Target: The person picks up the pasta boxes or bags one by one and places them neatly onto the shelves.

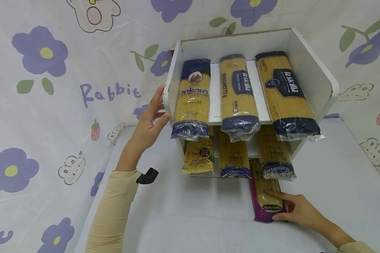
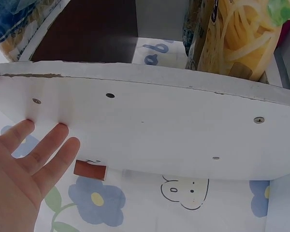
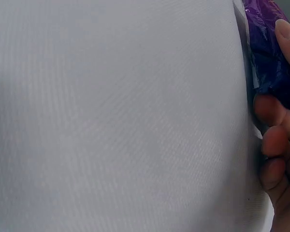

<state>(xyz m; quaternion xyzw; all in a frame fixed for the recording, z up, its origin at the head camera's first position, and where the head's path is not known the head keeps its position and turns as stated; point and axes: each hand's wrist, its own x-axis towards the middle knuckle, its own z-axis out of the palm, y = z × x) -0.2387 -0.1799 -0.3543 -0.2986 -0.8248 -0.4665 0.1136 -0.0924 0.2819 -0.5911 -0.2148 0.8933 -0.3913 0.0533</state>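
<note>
A purple-edged spaghetti pack (image 1: pixel 263 195) lies on the white surface, its far end reaching under the bottom front of a white shelf unit (image 1: pixel 320 73). My right hand (image 1: pixel 304 211) grips its near right corner, index finger stretched over the window and thumb at the near edge. In the right wrist view, the thumb lies on the pack's shiny purple wrapper (image 3: pixel 268 43), other fingers bent by its end. My left hand (image 1: pixel 149 124) rests against the shelf's left side, and in the left wrist view its extended fingertips (image 2: pixel 63 129) meet the white side panel (image 2: pixel 150 130).
On the upper tier lie an Ankara pasta pack (image 1: pixel 191 102) and two La Sicilia spaghetti packs (image 1: pixel 239 95). Below sit a yellow pasta bag (image 1: pixel 197 156) and two spaghetti packs (image 1: pixel 234 154), ends jutting forward. A flower-printed cloth (image 1: pixel 44 123) hangs behind.
</note>
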